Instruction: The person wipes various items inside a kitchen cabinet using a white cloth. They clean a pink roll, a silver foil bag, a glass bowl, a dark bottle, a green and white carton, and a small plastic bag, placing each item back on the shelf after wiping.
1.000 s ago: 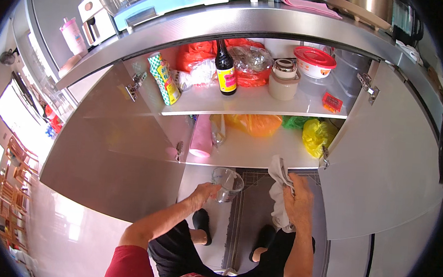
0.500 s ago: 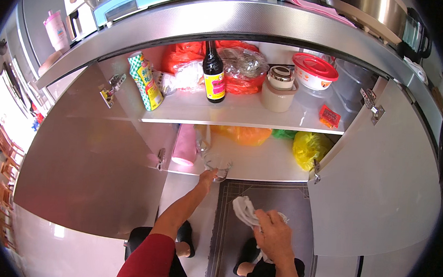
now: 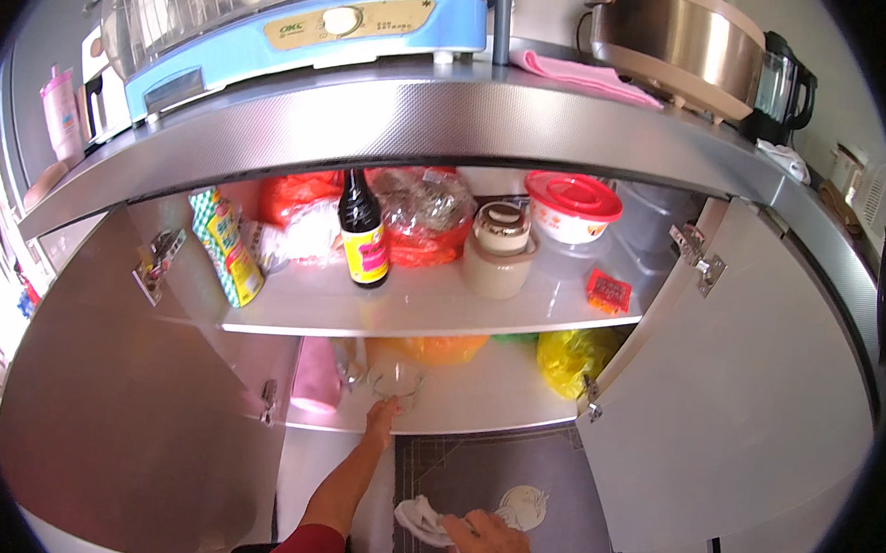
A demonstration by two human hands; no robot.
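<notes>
My left hand (image 3: 386, 412) reaches in at the front of the cabinet's lower shelf, its fingers closed on the near side of a clear glass bowl-like vessel (image 3: 398, 382). Whether the vessel rests on the shelf is hard to make out. Beside it on the left stand a pink cylindrical container (image 3: 316, 375) and a clear, bottle-like thing (image 3: 352, 360). Lower down, in front of the cabinet, a white cloth (image 3: 420, 522) is gripped in my right hand (image 3: 489, 545) and hangs out past its fingers.
Two cabinet doors (image 3: 126, 390) (image 3: 747, 393) stand open at either side. The upper shelf (image 3: 411, 313) holds a dark bottle (image 3: 367, 242), a beige jar (image 3: 499, 264) and a red-lidded bowl (image 3: 572, 208). A yellow bag (image 3: 567, 363) lies low right. Above juts the metal counter edge (image 3: 421, 115).
My view has tilted upward, showing more of the counter. My left hand has moved the glass vessel slightly farther in over the lower shelf. The cloth stays in my right hand.
</notes>
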